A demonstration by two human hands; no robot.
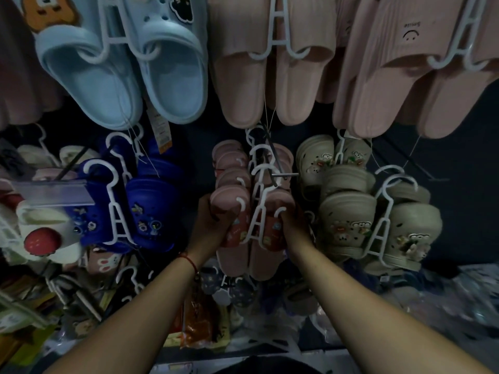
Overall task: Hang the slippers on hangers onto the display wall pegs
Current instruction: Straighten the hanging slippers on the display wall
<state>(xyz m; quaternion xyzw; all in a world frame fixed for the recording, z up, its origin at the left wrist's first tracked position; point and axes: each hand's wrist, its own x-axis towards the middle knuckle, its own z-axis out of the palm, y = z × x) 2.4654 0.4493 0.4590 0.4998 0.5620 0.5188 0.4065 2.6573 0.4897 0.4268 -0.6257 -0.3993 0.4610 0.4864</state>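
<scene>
Both hands hold one pink slipper pair on a white hanger (259,220). Left hand (213,225) grips the left slipper (229,211), right hand (293,225) grips the right slipper (272,228), just below the peg (283,174).

Only thing I can actually read here is the word "Smile", printed upside down above a little smiley face on the strap of the pink slipper (410,36) hanging near the top right corner of the display wall. There's an orange tag (161,133) dangling below the light blue clogs (121,63) toward the upper left, and it has print on it, but it's way too small and blurry to make out. The charms on the clogs lower down are just pictures, nothing legible.
</scene>
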